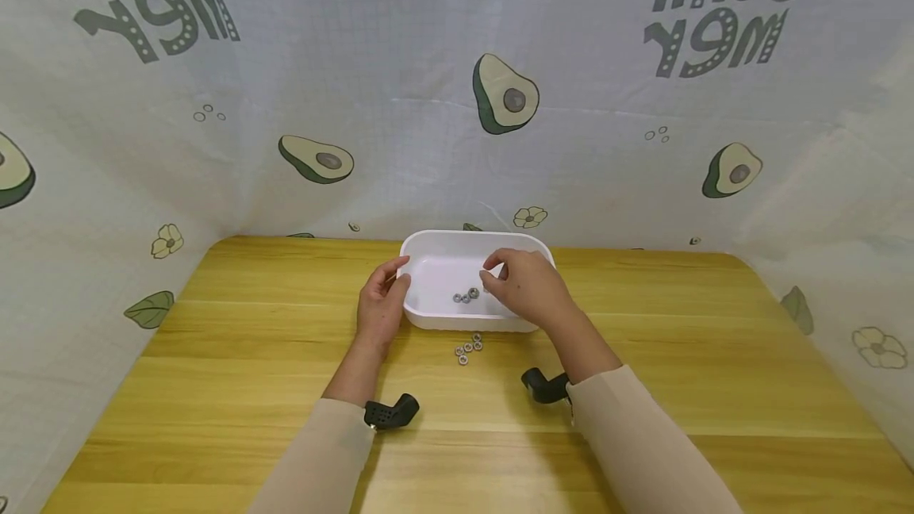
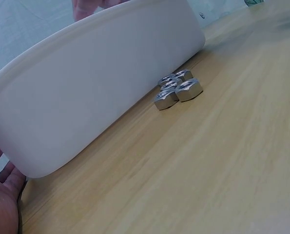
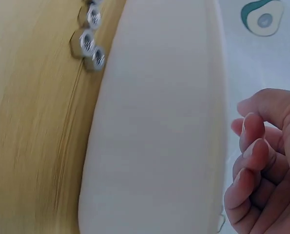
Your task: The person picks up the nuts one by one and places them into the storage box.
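A white rectangular tub [image 1: 471, 324] with rounded corners stands on the table. My left hand [image 1: 380, 308] rests against the tub's left end, its fingers relaxed along the outer wall and rim. Over the right part of the tub hovers my right hand [image 1: 527, 284], thumb and index fingertips slightly apart. In the right wrist view the same hand [image 3: 266, 161] has loosely bent fingers, and nothing shows between them. Hex nuts [image 1: 474, 293] lie on the tub floor below its fingertips. Several more metal hex nuts [image 2: 188, 89] sit close together on the table just in front of the tub.
The wooden table [image 1: 250, 387] ends just behind the tub. A pale curtain [image 1: 400, 86] printed with avocados hangs along the back and sides. Black wrist devices [image 1: 391, 412] sit at both sleeve cuffs.
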The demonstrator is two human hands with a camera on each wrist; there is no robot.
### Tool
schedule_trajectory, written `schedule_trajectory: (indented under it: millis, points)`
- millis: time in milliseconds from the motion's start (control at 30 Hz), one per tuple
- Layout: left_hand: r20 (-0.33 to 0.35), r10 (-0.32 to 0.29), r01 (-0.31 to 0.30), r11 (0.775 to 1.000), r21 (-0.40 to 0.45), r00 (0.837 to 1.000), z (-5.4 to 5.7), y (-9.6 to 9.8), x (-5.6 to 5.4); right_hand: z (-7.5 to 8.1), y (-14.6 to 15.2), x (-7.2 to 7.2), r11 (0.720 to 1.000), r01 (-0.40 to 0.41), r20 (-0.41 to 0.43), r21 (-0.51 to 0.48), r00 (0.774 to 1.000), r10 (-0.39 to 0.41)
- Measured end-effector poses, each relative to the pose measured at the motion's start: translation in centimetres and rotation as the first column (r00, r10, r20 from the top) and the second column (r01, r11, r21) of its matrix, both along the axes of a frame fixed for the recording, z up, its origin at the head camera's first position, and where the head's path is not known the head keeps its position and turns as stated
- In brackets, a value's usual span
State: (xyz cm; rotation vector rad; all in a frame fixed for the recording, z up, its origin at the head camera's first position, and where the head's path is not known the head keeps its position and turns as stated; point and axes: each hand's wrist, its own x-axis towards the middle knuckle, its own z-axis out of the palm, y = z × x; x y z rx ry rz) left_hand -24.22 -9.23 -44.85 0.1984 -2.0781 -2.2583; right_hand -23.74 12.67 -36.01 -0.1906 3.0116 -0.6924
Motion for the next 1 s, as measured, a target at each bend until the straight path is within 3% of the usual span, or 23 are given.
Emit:
schedule_trajectory:
  millis: [267,533,767,1000]
  points:
    - [-0.002,-0.002,0.002,1.000,0.009,1.000,-0.1,0.0,0.0,0.6,-0.8,2.7,0.994,-0.018,-0.056,-0.103,0.998,0.013]
    - [0.001,-0.002,0.002,1.000,0.010,1.000,0.1,0.0,0.1,-0.3,-1.9,5.4,0.987,-0.059,-0.075,-0.150,0.996,0.049]
    - [0.005,0.002,-0.002,1.000,0.004,1.000,-0.1,0.1,0.1,-1.6,-2.1,6.9,0.978,-0.094,0.021,-0.188,0.995,0.100]
    - [0.004,0.001,-0.001,1.000,0.001,1.000,-0.2,0.0,-0.1,-3.6,-1.7,7.2,0.969,-0.201,0.113,-0.144,0.969,0.218]
